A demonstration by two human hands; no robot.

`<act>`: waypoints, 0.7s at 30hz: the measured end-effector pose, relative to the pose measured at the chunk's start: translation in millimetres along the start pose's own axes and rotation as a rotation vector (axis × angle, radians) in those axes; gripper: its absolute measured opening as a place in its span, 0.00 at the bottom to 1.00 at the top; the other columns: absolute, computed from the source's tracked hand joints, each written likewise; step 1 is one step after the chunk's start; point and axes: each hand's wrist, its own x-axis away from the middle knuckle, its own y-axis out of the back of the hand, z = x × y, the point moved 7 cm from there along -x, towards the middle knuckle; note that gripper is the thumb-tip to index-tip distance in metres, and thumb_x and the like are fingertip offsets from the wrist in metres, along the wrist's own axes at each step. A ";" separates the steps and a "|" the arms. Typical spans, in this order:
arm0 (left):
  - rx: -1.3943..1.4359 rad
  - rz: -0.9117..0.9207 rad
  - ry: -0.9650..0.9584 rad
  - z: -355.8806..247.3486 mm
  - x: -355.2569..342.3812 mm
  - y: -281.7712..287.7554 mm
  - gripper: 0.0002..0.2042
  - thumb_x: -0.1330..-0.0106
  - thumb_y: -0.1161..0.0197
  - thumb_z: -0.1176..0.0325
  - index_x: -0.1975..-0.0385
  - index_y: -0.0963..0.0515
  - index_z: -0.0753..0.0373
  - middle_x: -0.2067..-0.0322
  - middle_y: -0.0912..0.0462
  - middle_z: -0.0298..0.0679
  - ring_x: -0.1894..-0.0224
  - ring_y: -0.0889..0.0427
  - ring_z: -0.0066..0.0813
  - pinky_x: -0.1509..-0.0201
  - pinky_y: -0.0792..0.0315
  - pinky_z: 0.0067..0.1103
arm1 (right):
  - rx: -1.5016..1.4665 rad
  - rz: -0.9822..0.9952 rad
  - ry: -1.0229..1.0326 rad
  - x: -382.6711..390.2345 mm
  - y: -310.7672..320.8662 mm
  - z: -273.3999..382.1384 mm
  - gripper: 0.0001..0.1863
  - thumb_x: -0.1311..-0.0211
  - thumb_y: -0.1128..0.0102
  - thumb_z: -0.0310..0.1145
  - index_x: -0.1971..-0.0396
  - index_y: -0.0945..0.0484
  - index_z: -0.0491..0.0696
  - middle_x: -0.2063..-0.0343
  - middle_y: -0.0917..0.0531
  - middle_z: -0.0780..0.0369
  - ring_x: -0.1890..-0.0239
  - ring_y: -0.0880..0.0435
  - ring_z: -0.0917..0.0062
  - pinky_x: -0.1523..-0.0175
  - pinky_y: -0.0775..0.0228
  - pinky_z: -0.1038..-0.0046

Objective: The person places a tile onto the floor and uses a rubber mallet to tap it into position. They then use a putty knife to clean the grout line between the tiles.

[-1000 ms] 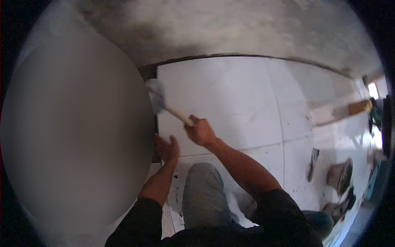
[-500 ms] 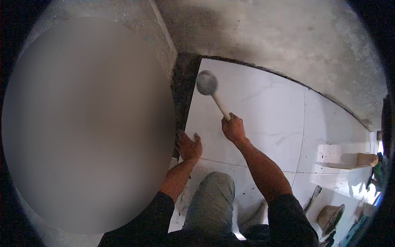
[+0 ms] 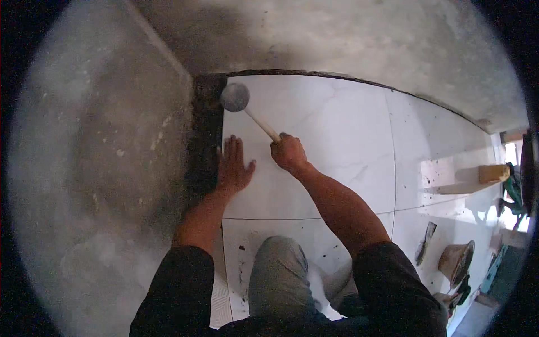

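Observation:
A rubber mallet (image 3: 235,98) with a round grey head and a pale wooden handle is in my right hand (image 3: 289,153), whose fingers wrap round the handle's lower end. Its head is over the far left corner of a large white marbled floor tile (image 3: 331,146). My left hand (image 3: 234,168) rests flat along that tile's left edge, fingers stretched forward and thumb apart. Beside that edge runs a dark gap (image 3: 205,132) between the tile and the wall.
Rough concrete walls stand on the left (image 3: 101,157) and at the back (image 3: 348,39). On the tiles at right are a flat tool (image 3: 426,242), a mortar-stained bucket (image 3: 455,261) and a yellowish block (image 3: 493,173). My bent knee (image 3: 279,269) is in front of me. Dark crumbs dot the near tile.
My left hand has slid forward along the tile's edge and now lies flatter. The mallet head has come nearer the far left corner. The view has turned left.

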 end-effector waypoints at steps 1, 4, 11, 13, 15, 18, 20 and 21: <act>-0.003 0.007 0.053 8.7 -18.2 -3.9 0.38 0.36 0.51 0.50 0.34 0.53 0.71 0.32 0.57 0.56 0.29 0.61 0.51 0.30 0.67 0.48 | 0.022 0.100 -0.071 -4.6 -3.6 -5.1 0.16 0.41 0.49 0.38 0.67 0.25 0.39 0.71 0.19 0.46 0.65 0.18 0.52 0.57 0.25 0.56; -0.081 -0.003 0.107 22.0 -42.4 -13.2 0.38 0.36 0.50 0.51 0.34 0.54 0.71 0.32 0.56 0.54 0.28 0.61 0.47 0.29 0.66 0.44 | 0.024 0.136 -0.109 -18.1 -0.3 -8.9 0.16 0.41 0.50 0.38 0.63 0.25 0.39 0.70 0.18 0.47 0.64 0.17 0.54 0.56 0.25 0.56; -0.051 0.050 0.075 32.5 -61.9 -13.7 0.38 0.35 0.50 0.52 0.33 0.57 0.71 0.31 0.61 0.54 0.29 0.63 0.52 0.29 0.67 0.45 | 0.038 0.087 -0.029 -45.2 10.6 -7.8 0.16 0.41 0.48 0.37 0.61 0.25 0.40 0.70 0.18 0.49 0.66 0.17 0.55 0.58 0.24 0.56; -0.089 0.069 0.075 30.1 -67.0 -9.7 0.38 0.34 0.52 0.52 0.33 0.58 0.70 0.31 0.61 0.54 0.29 0.64 0.52 0.29 0.67 0.45 | 0.000 0.021 -0.027 -43.1 16.4 -12.5 0.15 0.41 0.47 0.37 0.63 0.25 0.40 0.70 0.18 0.49 0.66 0.17 0.55 0.59 0.24 0.56; -0.085 0.140 0.103 28.3 -69.8 -8.4 0.37 0.33 0.52 0.52 0.33 0.59 0.70 0.31 0.62 0.53 0.29 0.64 0.51 0.29 0.67 0.45 | -0.068 -0.008 -0.107 -36.4 19.3 -24.2 0.15 0.41 0.47 0.37 0.64 0.25 0.40 0.70 0.18 0.48 0.66 0.17 0.55 0.59 0.25 0.56; -0.083 0.181 0.139 25.3 -71.2 -5.4 0.37 0.32 0.55 0.52 0.33 0.60 0.70 0.31 0.63 0.53 0.29 0.65 0.50 0.28 0.68 0.43 | -0.034 0.058 -0.179 -26.2 16.8 -40.8 0.15 0.40 0.47 0.38 0.67 0.26 0.40 0.71 0.19 0.46 0.66 0.17 0.54 0.59 0.25 0.56; -0.058 0.185 0.166 25.7 -71.7 -5.0 0.37 0.31 0.56 0.51 0.33 0.61 0.70 0.31 0.64 0.52 0.29 0.66 0.50 0.28 0.69 0.42 | -0.107 -0.033 -0.155 -23.7 24.6 -46.6 0.14 0.41 0.47 0.38 0.69 0.26 0.39 0.72 0.18 0.47 0.67 0.17 0.53 0.58 0.24 0.56; -0.113 0.200 0.161 25.7 -71.3 -5.8 0.37 0.31 0.56 0.51 0.33 0.61 0.70 0.31 0.64 0.52 0.29 0.66 0.50 0.28 0.69 0.41 | -0.169 -0.004 -0.127 -23.0 23.1 -46.8 0.14 0.41 0.47 0.38 0.70 0.25 0.39 0.73 0.18 0.47 0.67 0.18 0.52 0.58 0.24 0.56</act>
